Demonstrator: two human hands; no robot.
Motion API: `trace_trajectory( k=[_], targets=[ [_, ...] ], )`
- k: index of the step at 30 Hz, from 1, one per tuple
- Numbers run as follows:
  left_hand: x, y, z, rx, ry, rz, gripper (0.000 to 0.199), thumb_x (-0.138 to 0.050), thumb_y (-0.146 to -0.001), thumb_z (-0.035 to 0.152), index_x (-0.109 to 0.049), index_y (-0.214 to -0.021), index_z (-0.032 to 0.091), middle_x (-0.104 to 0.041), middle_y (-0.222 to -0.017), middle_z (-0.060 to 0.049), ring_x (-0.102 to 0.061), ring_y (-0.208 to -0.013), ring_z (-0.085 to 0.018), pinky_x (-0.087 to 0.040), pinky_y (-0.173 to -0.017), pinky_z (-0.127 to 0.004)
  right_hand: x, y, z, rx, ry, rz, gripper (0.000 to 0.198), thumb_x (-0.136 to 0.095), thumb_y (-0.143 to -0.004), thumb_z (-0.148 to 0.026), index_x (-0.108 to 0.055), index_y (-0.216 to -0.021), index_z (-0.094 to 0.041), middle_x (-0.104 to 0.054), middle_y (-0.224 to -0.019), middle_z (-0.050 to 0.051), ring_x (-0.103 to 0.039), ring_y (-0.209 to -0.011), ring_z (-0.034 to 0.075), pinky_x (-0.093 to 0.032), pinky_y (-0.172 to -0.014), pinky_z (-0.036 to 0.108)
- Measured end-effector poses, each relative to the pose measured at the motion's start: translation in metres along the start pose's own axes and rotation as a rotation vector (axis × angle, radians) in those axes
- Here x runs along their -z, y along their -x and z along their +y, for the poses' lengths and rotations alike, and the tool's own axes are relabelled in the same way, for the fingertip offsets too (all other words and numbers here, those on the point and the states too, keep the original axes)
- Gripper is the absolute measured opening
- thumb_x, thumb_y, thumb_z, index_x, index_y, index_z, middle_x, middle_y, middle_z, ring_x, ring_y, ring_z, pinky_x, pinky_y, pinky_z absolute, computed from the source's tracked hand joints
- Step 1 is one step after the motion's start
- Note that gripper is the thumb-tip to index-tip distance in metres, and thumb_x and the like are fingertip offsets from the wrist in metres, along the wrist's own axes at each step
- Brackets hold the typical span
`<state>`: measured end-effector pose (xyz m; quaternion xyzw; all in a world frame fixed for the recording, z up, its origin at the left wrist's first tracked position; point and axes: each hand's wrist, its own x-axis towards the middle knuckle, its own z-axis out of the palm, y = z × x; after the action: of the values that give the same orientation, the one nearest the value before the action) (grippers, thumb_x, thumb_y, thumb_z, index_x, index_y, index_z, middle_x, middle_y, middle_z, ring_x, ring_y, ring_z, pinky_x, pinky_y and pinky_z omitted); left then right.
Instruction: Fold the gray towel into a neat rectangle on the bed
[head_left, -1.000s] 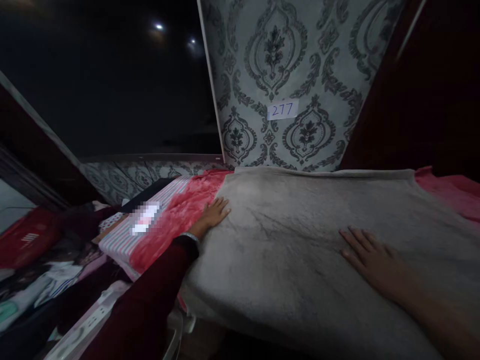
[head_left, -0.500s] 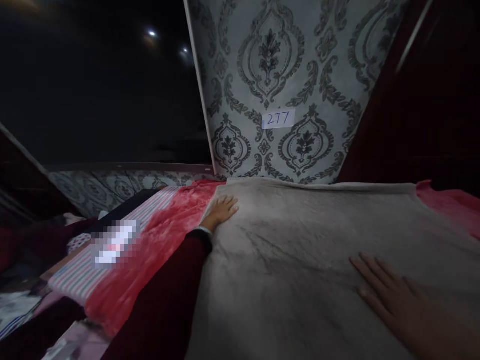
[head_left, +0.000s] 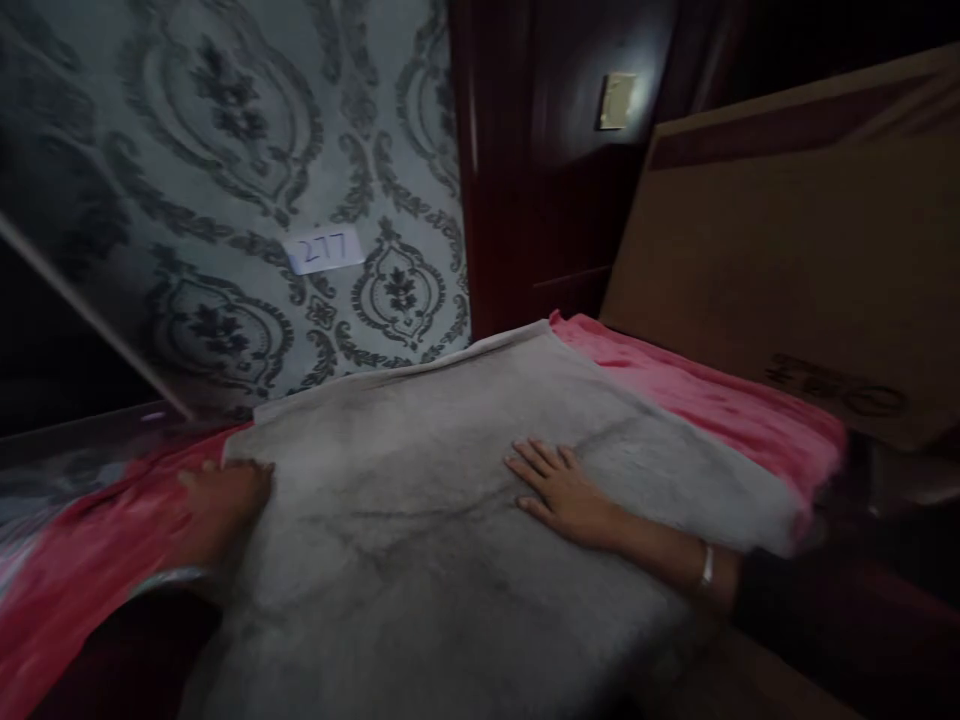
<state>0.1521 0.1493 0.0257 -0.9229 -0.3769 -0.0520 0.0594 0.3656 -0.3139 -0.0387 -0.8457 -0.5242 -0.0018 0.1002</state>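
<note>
A grey plush blanket point(head_left: 420, 430) lies spread over red and pink plush cloth, with dark creases running across its middle. My right hand point(head_left: 570, 495) rests flat on the grey blanket right of its middle, fingers spread, holding nothing. A bracelet circles that wrist. At the grey blanket's left edge is my left hand point(head_left: 225, 505), partly over the red cloth point(head_left: 97, 560). Its fingers look bent but are blurred, so whether they grip the edge cannot be made out. Pink cloth point(head_left: 690, 400) shows beyond the right edge.
A large cardboard box point(head_left: 787, 260) leans at the right. Behind the blanket stand a patterned wall point(head_left: 390, 190) with a paper label point(head_left: 326, 250) reading 277 and a dark red wooden panel point(head_left: 525, 200) bearing a switch plate point(head_left: 618, 101). A dark screen point(head_left: 52, 340) edges the left.
The view has swung right, bringing the box into sight. My right hand now lies farther in on the grey blanket. My left hand has gone from lying flat to looking bent at its edge.
</note>
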Motion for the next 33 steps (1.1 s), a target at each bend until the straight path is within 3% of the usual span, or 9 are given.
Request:
trace_trajectory(
  k=[4,9,12,15,17,20,23,29,33],
  targets=[
    [-0.003,0.03,0.049,-0.135,0.015,-0.047,0.064,-0.025,-0.099,0.045,-0.048,-0.152,0.018,-0.04,-0.161,-0.015,-0.032,-0.149,-0.041,-0.032,-0.113,-0.064,0.011,-0.01,0.046,-0.007,0.029,-0.017,0.063,-0.032,-0.105,-0.058,-0.031,-0.161,-0.03,-0.024,-0.168,0.009,-0.021,-0.153,0.034,-0.018,-0.119,0.065],
    [-0.014,0.055,0.068,-0.06,0.042,-0.075,0.069,-0.02,-0.099,0.045,-0.033,-0.16,0.015,-0.028,-0.167,-0.016,-0.025,-0.152,-0.042,-0.029,-0.115,-0.066,0.034,0.012,0.148,-0.41,0.115,-0.021,0.063,-0.029,-0.105,-0.051,-0.025,-0.163,-0.027,-0.016,-0.17,0.008,-0.015,-0.155,0.034,-0.019,-0.119,0.063],
    [-0.005,0.052,0.067,-0.041,0.038,-0.101,0.068,-0.02,-0.1,0.045,-0.033,-0.16,0.015,-0.03,-0.166,-0.016,-0.028,-0.151,-0.043,-0.031,-0.114,-0.065,0.049,0.029,0.181,-0.664,0.13,-0.026,0.062,-0.026,-0.106,-0.049,-0.027,-0.163,-0.025,-0.019,-0.169,0.011,-0.02,-0.153,0.036,-0.023,-0.117,0.065],
    [0.01,0.049,0.078,-0.013,0.022,-0.167,0.068,-0.021,-0.1,0.045,-0.042,-0.156,0.012,-0.039,-0.161,-0.019,-0.038,-0.144,-0.047,-0.034,-0.11,-0.068,0.054,0.02,0.17,-0.722,0.168,0.04,0.061,-0.027,-0.105,-0.048,-0.035,-0.159,-0.021,-0.022,-0.168,0.015,-0.018,-0.153,0.04,-0.022,-0.115,0.068],
    [0.016,0.051,0.095,-0.028,0.014,-0.153,0.067,-0.023,-0.1,0.046,-0.048,-0.152,0.012,-0.042,-0.159,-0.02,-0.038,-0.143,-0.047,-0.034,-0.11,-0.068,0.05,-0.001,0.144,-0.566,0.15,0.081,0.061,-0.029,-0.105,-0.049,-0.036,-0.159,-0.021,-0.021,-0.168,0.015,-0.017,-0.153,0.039,-0.021,-0.117,0.065],
    [0.01,0.057,0.124,-0.126,0.033,-0.049,0.064,-0.027,-0.1,0.047,-0.047,-0.153,0.019,-0.035,-0.164,-0.015,-0.03,-0.15,-0.043,-0.033,-0.113,-0.065,0.04,-0.043,0.104,-0.224,0.025,0.013,0.062,-0.031,-0.104,-0.054,-0.033,-0.16,-0.028,-0.022,-0.169,0.009,-0.02,-0.153,0.035,-0.022,-0.12,0.06],
    [-0.005,0.062,0.139,-0.141,0.033,-0.04,0.063,-0.026,-0.1,0.045,-0.042,-0.156,0.023,-0.035,-0.165,-0.009,-0.026,-0.152,-0.04,-0.03,-0.115,-0.064,0.036,-0.078,0.101,-0.069,-0.026,-0.06,0.061,-0.031,-0.104,-0.059,-0.035,-0.159,-0.034,-0.025,-0.168,0.003,-0.019,-0.154,0.034,-0.017,-0.122,0.06],
    [-0.024,0.057,0.13,-0.137,0.019,-0.041,0.068,-0.024,-0.096,0.049,-0.039,-0.158,0.024,-0.032,-0.166,-0.004,-0.022,-0.154,-0.038,-0.028,-0.117,-0.06,0.051,-0.114,0.181,-0.403,0.035,-0.031,0.06,-0.029,-0.106,-0.055,-0.031,-0.161,-0.031,-0.022,-0.169,0.003,-0.017,-0.154,0.035,-0.016,-0.121,0.061],
    [-0.034,0.053,0.123,-0.144,0.061,0.003,0.071,-0.029,-0.091,0.052,-0.046,-0.155,0.026,-0.039,-0.163,-0.003,-0.024,-0.153,-0.039,-0.029,-0.117,-0.061,0.048,-0.142,0.19,-0.476,0.071,0.021,0.063,-0.029,-0.105,-0.056,-0.032,-0.161,-0.027,-0.02,-0.169,0.009,-0.014,-0.153,0.041,-0.016,-0.117,0.068]
  ],
)
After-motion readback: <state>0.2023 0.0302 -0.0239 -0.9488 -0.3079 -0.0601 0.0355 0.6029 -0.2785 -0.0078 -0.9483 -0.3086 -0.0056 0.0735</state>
